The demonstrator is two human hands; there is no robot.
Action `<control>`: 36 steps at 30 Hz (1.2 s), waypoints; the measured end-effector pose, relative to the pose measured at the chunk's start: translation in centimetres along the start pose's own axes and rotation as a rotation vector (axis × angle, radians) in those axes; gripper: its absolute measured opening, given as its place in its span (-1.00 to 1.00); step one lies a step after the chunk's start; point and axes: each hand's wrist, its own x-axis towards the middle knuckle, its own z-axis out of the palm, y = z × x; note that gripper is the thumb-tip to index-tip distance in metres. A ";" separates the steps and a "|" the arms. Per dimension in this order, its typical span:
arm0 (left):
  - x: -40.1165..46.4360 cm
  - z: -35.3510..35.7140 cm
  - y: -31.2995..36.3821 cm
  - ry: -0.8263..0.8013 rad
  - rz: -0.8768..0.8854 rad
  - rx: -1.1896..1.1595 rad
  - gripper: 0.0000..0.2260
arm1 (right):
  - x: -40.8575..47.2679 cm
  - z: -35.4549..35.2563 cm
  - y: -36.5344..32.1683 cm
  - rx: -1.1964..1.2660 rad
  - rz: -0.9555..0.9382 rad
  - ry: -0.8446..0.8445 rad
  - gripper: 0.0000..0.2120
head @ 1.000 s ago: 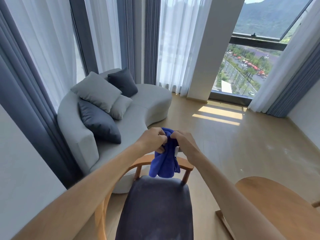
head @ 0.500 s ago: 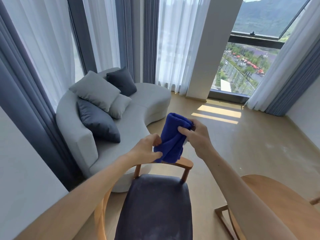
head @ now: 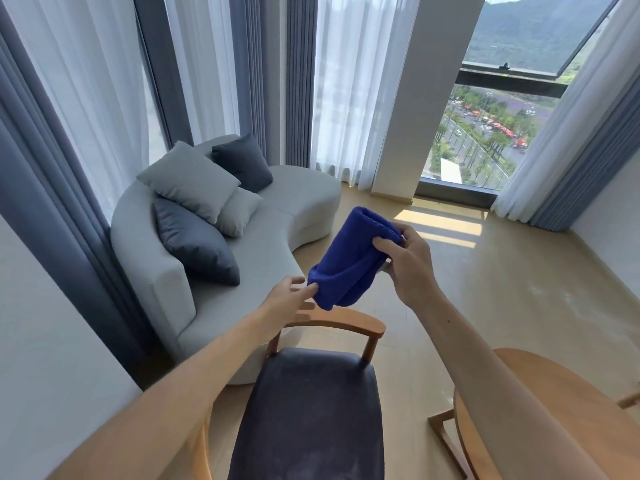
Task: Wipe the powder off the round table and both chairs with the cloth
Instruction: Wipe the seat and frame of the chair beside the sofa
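Nearest the camera stands a wooden chair with a dark blue-grey padded seat, its cushion showing a faint pale dusting and its curved wooden backrest on the far side. At the lower right, partly hidden behind the right forearm, lies the round light-wood bench. Above the chair back, both arms reach forward. The right hand has its grip closed on the folded blue microfibre cloth, thumb and fingers pinching its upper end so that the cloth hangs slanting down to the left, clear of the chair. The left hand is loose, fingers nearly straight, their tips touching the cloth's lower end. Beyond, on the left, sits a curved light grey sofa carrying grey and dark blue cushions. Farther off hang white sheer and blue-grey curtains beside a tall window overlooking trees and a road.
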 end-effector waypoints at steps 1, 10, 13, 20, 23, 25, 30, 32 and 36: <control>0.1 -0.2 0.0 -0.053 -0.021 -0.108 -0.68 | 0.0 -0.1 -0.2 0.015 0.000 -0.003 -0.71; -1.0 0.1 -0.5 0.043 0.075 -0.339 -0.61 | -0.1 -0.2 -0.6 0.300 0.069 0.061 -0.67; -1.9 0.6 -1.4 0.027 0.080 -0.237 -0.59 | -0.5 0.3 -0.2 0.254 0.072 0.025 -0.71; -2.0 -1.1 1.2 -0.140 0.252 0.182 -0.19 | 0.2 -0.4 -1.3 0.210 0.086 -0.120 -0.69; -2.1 -1.0 1.9 -0.195 0.321 0.383 -0.39 | 0.1 -0.4 -1.4 0.209 0.071 -0.132 -0.68; -2.2 -1.0 1.7 -0.152 0.343 0.448 -0.54 | 0.1 -0.7 -1.5 0.175 0.057 -0.108 -0.69; -2.2 -0.9 1.4 -0.186 0.316 0.531 -0.58 | -0.4 -0.9 -1.1 0.082 0.059 -0.153 -0.69; -2.1 -1.0 1.8 -0.294 0.250 0.555 -0.49 | -0.5 -0.8 -1.0 0.061 0.063 -0.196 -0.70; -2.3 -1.0 4.3 -0.362 0.286 0.371 -0.31 | -0.7 -1.0 -1.0 0.028 0.059 -0.304 -0.67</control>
